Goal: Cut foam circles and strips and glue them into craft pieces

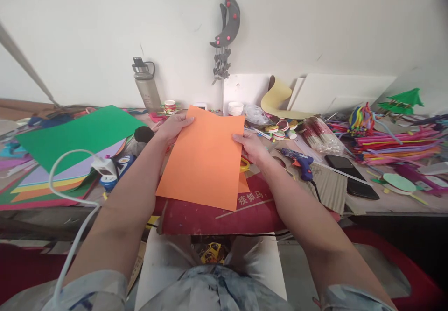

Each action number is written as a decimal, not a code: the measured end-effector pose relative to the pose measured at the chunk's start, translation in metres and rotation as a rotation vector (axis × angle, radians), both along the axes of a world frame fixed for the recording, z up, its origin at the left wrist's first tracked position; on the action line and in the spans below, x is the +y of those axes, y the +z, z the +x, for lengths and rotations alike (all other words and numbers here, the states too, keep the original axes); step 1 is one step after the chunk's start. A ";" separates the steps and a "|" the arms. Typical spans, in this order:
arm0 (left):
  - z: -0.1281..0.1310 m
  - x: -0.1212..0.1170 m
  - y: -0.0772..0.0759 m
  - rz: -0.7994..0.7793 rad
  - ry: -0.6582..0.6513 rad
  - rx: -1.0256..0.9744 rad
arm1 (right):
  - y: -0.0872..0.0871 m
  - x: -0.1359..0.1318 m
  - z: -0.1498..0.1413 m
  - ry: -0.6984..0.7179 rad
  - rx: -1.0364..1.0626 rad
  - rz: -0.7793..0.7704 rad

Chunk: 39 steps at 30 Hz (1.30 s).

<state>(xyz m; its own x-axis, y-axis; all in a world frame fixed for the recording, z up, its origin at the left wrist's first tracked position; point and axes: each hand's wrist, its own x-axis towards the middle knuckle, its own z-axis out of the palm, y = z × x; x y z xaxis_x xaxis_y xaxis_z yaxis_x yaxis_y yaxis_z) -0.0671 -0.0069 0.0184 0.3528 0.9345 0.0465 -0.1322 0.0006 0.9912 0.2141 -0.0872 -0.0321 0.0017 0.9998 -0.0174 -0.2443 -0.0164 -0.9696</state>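
An orange sheet of paper (205,161) is held up in front of me, tilted, over a red board (224,220). My left hand (175,126) grips its upper left edge, thumb on the front face. On the upper right edge, my right hand (252,145) pinches it the same way. Behind the sheet, parts of another orange piece and yellow scissor handles (244,164) peek out by my right wrist; the rest of them is hidden.
To the left lie a green sheet (84,133), more coloured paper and a white cable (75,231). A bottle (145,84) leans at the back wall. On the right are a blue glue gun (303,161), a black phone (350,175) and bundled pipe cleaners (392,145).
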 end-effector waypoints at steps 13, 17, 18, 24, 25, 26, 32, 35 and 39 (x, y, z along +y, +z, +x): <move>0.000 0.009 -0.013 0.077 -0.065 -0.010 | -0.001 0.005 0.016 -0.062 -0.019 0.043; 0.001 0.006 -0.012 0.086 -0.120 -0.020 | 0.000 0.005 0.017 -0.056 -0.009 0.054; 0.002 0.005 -0.012 0.082 -0.128 -0.017 | 0.000 0.005 0.016 -0.048 -0.011 0.052; 0.005 0.004 -0.014 0.069 -0.087 -0.050 | 0.002 0.003 0.017 -0.058 -0.020 0.071; 0.005 0.005 -0.014 0.072 -0.090 -0.046 | 0.003 0.003 0.018 -0.061 -0.025 0.075; 0.005 0.006 -0.014 0.075 -0.094 -0.040 | 0.003 0.003 0.018 -0.064 -0.032 0.079; 0.003 0.010 -0.019 0.023 -0.087 -0.030 | 0.006 0.002 0.019 -0.082 0.003 0.095; 0.002 0.011 -0.021 0.034 -0.083 -0.033 | 0.006 0.001 0.016 -0.081 0.065 0.099; 0.004 0.010 -0.021 0.090 -0.105 -0.062 | 0.007 -0.001 0.011 -0.113 0.089 0.157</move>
<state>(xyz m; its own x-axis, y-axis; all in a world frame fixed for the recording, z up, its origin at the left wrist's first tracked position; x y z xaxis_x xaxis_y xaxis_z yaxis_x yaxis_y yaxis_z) -0.0633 0.0032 -0.0024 0.4422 0.8837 0.1535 -0.1974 -0.0711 0.9778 0.2256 -0.0878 -0.0247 0.1195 0.9838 0.1338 -0.3206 0.1658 -0.9326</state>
